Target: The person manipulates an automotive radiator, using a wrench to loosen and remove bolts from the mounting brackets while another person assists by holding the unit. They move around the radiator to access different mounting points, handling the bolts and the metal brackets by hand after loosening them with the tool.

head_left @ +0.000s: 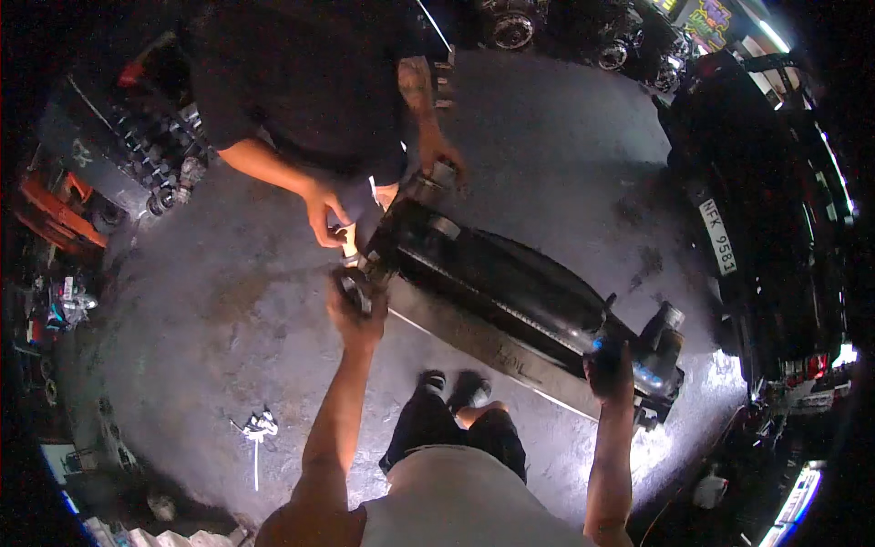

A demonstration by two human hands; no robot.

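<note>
A long black-and-silver radiator-like car part (510, 273) lies aslant in front of me, with a pipe stub (671, 317) at its right end. My left hand (355, 305) is curled at its near left corner; the fingertips are dim there. Around the near edge by the right end, my right hand (609, 372) is closed on it. Across from me, a person in dark clothes (301, 82) has one hand (441, 159) on the far left end of the part. The person's other hand (324, 214) is close to my left hand.
On the right stands a dark vehicle (756, 237) with a plate. Engine parts (159, 155) and an orange frame (59, 214) are along the left. A small white stand (257, 433) is on the grey floor (219, 319). More machinery (510, 27) lines the back.
</note>
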